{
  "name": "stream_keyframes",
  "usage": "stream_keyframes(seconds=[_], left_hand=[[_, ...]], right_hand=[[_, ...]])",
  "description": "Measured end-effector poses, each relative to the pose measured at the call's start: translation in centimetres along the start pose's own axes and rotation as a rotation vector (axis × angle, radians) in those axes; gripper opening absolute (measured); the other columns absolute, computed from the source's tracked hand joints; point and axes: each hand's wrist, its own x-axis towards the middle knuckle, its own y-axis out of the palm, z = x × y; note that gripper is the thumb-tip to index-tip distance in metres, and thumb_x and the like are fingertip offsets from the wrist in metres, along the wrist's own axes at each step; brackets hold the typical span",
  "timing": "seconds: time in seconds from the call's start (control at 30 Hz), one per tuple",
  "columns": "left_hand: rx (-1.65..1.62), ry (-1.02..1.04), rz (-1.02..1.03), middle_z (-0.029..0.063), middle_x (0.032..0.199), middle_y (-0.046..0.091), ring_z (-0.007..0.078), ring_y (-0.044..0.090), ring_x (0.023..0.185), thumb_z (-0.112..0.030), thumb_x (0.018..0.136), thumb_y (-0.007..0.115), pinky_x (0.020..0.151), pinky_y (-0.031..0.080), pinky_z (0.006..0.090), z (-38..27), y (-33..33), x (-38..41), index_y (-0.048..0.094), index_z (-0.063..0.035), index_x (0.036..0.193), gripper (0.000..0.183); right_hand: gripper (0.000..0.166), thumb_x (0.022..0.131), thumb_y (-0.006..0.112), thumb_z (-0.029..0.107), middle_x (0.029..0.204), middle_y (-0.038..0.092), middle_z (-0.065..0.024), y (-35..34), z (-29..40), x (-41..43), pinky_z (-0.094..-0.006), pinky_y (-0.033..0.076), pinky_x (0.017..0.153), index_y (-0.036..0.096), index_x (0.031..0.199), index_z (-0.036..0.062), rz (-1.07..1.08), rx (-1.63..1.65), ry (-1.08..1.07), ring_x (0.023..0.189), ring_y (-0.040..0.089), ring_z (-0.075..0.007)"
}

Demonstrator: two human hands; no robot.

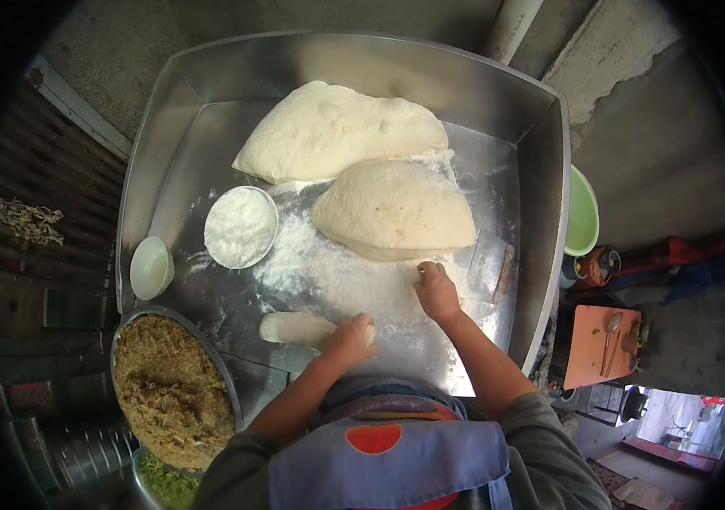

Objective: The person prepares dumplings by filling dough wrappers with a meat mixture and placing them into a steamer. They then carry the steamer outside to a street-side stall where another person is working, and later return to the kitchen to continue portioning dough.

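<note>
My left hand [351, 339] is closed around one end of a short roll of dough [295, 327] on the floured metal tray. Further right, my right hand [436, 290] has its fingers bent just below the nearer large dough mass [397, 210]; whether it pinches a bit of dough cannot be told. A second, larger dough mass [340, 131] lies behind that one. White flour fills a round bowl [241, 227] left of the dough. A metal dough scraper with a wooden handle [502, 275] lies to the right of my right hand.
High walls rim the steel tray [362, 60]. An empty white bowl [152, 268] stands at its left side. A large basin of brown filling [168, 389] and a bowl of chopped greens [164, 481] are at lower left. Outside on the right are a green basin [582, 210] and an orange board [598, 347].
</note>
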Motion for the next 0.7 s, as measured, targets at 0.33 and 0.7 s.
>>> stream_keyframes(seconds=[0.33, 0.7], left_hand=[[-0.267, -0.006, -0.207, 0.0188, 0.098, 0.06, 0.0382, 0.058, 0.088, -0.013, 0.074, 0.067, 0.076, 0.047, 0.0409, 0.7, -0.7, -0.3, 0.054, -0.0059, 0.1, 0.031], [-0.131, -0.001, -0.008, 0.0198, 0.111, 0.057, 0.0346, 0.058, 0.1, -0.015, 0.071, 0.068, 0.082, 0.047, 0.0386, -5.2, -3.3, -0.8, 0.033, -0.0101, 0.133, 0.071]], right_hand=[[0.021, 0.072, 0.067, 0.008, 0.083, 0.059, -0.012, -2.2, 3.8, -3.3, -0.038, 0.045, 0.07, 0.058, 0.09, 0.0067, -0.134, -0.068, -0.403, 0.082, 0.056, -0.0291], [0.03, 0.075, 0.07, 0.009, 0.091, 0.054, -0.001, -3.3, 5.6, -6.5, -0.0206, 0.04, 0.06, 0.053, 0.1, 0.0073, 0.667, 1.073, 0.152, 0.069, 0.05, -0.0071]])
